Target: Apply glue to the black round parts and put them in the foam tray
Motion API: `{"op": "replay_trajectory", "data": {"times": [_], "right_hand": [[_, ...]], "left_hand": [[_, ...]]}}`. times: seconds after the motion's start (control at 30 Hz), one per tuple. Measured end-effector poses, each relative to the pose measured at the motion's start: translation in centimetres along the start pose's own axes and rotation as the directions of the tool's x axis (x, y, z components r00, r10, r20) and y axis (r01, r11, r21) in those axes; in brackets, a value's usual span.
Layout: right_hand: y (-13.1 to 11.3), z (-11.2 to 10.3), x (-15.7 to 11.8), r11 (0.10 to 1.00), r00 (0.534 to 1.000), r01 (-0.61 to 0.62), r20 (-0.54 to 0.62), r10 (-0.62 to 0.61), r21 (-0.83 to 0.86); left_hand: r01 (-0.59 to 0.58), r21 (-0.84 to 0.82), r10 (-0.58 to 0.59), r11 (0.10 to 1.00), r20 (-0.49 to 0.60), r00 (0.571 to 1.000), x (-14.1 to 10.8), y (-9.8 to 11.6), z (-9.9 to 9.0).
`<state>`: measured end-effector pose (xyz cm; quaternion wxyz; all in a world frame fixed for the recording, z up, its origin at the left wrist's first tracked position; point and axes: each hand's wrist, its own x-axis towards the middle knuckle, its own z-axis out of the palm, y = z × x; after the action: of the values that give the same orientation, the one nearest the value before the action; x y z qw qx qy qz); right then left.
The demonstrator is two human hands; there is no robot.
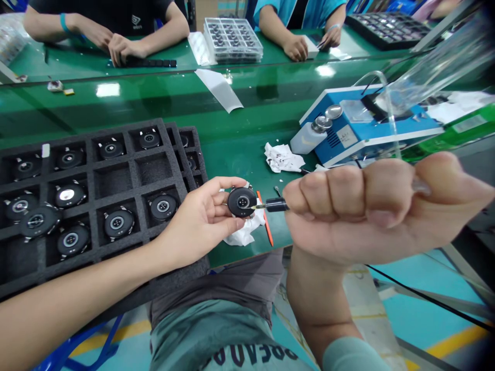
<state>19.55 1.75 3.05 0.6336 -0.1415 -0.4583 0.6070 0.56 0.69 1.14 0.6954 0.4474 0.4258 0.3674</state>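
A round black smartwatch body (236, 198) is held between the thumb and fingers of my left hand (204, 211), its sensor side turned to the camera. My right hand (356, 201) makes a fist around a slim tool (275, 204) with a black front end and a thin light tip. That tip meets the lower right part of the watch in the picture; whether it presses on it I cannot tell. Most of the tool is hidden in my fist. Left of my hands, a dark foam tray (112, 180) holds several similar watch bodies (118, 223) in square pockets.
An orange stick (266, 221) and crumpled white tissue (284, 157) lie on the green table. A pump bottle (309, 136), a blue machine (348, 129) and a green bottle (452, 129) stand at right. Two people's hands (126, 49) rest across the table near a clear box (233, 40).
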Motion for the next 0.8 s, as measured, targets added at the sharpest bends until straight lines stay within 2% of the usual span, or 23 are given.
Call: {"op": "replay_trajectory", "data": {"times": [0.5, 0.8], "right_hand": [[-0.03, -0.47, -0.08, 0.999, 0.999, 0.035, -0.021, -0.035, -0.038], [-0.20, -0.16, -0.01, 0.999, 1.000, -0.012, -0.019, 0.011, -0.033]], "left_hand": [[-0.001, -0.007, 0.001, 1.000, -0.001, 1.000, -0.06, -0.16, -0.28], [-0.002, -0.004, 0.002, 1.000, -0.002, 1.000, -0.07, -0.01, -0.13]]}}
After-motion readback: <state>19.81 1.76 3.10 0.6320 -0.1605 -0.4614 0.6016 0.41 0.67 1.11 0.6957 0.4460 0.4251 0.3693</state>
